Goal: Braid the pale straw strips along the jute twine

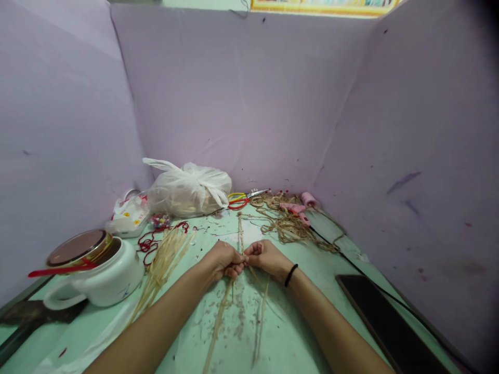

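Note:
My left hand (227, 261) and my right hand (266, 257) meet at the middle of the table, fingertips pinched together on a thin straw-coloured braid (240, 232). The braid runs straight away from my fingers toward the back of the table. Loose fibre strands (219, 324) hang from under my left hand toward me, and more strands (263, 314) trail below my right hand. A black band (291, 275) circles my right wrist. The exact crossing of strands between my fingertips is hidden.
Left: a white mug (113, 275), a red-handled tool, a bundle of pale fibre strips (166, 259) and red yarn (147, 245). Back: a white plastic bag (191, 189), scissors (239, 201), tangled braided cord (286, 228) and a pink glue gun (297, 210). Right: a dark phone (384, 317) beside a black cable.

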`<move>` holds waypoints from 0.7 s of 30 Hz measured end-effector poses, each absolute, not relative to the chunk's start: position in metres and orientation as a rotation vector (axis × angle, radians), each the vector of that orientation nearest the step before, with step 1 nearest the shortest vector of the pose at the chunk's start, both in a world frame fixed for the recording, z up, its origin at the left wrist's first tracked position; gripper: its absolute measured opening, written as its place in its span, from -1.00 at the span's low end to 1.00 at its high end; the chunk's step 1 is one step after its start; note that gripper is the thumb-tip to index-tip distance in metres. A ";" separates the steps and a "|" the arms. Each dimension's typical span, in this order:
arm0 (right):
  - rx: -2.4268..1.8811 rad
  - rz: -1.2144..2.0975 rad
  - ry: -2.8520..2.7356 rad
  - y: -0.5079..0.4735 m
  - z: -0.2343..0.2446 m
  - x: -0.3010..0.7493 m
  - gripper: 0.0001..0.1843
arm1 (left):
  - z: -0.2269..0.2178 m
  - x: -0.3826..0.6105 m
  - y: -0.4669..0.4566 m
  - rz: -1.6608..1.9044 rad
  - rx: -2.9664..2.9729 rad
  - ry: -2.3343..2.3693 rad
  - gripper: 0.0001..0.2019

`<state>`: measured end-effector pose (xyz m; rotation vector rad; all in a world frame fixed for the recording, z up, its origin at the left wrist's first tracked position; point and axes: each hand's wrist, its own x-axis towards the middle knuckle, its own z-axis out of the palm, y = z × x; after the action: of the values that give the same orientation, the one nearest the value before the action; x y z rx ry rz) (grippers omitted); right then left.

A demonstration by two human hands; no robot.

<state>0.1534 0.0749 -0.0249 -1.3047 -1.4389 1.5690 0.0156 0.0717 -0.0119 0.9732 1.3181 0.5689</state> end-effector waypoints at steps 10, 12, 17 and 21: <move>-1.347 1.308 -1.397 0.070 -0.038 0.152 -0.93 | -0.022 0.023 0.069 0.662 1.116 1.263 -0.84; -1.335 1.246 -1.391 0.067 -0.042 0.152 -0.97 | -0.022 0.023 0.068 0.680 1.121 1.219 -0.84; -1.413 1.120 -1.433 0.061 -0.049 0.151 -0.90 | -0.023 0.027 0.065 0.680 1.231 1.266 -0.82; -1.500 1.039 -1.449 0.061 -0.052 0.150 -0.88 | -0.025 0.025 0.067 0.656 1.348 1.317 -0.83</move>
<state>0.1497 0.0614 -0.0525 -1.4997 -1.4489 1.0392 0.0246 0.0668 -0.0251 1.3482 1.3169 0.6558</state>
